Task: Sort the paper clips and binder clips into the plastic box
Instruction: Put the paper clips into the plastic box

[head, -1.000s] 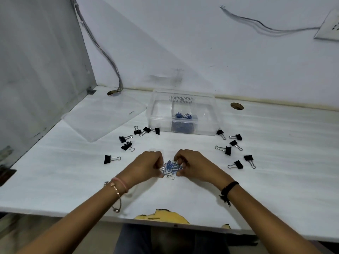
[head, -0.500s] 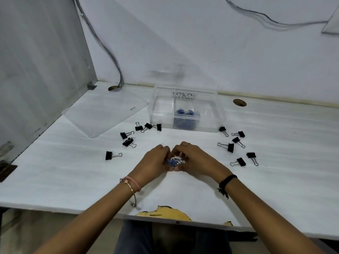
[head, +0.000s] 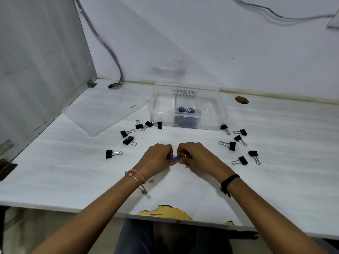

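Observation:
My left hand [head: 157, 156] and my right hand [head: 197, 155] meet at the middle of the white table [head: 64, 167], fingers curled around a small bunch of blue paper clips [head: 175, 158] between them. The clear plastic box [head: 187, 108] stands behind, with blue paper clips [head: 186, 110] in its right compartment and nothing visible in the left one. Black binder clips lie scattered: several on the left [head: 128, 140], one further out [head: 110, 154], and several on the right [head: 238, 143].
The box's clear lid [head: 102, 110] lies flat at the back left. A grey partition [head: 36, 61] bounds the left side, with cables [head: 110, 52] running into a desk hole [head: 114, 85]. Another hole [head: 241, 100] sits at the back right. The front table edge is chipped [head: 165, 210].
Both hands have closed in on the blue paper clips, gathering the loose pile into a tight bunch between the fingers. The binder clips and box have not moved.

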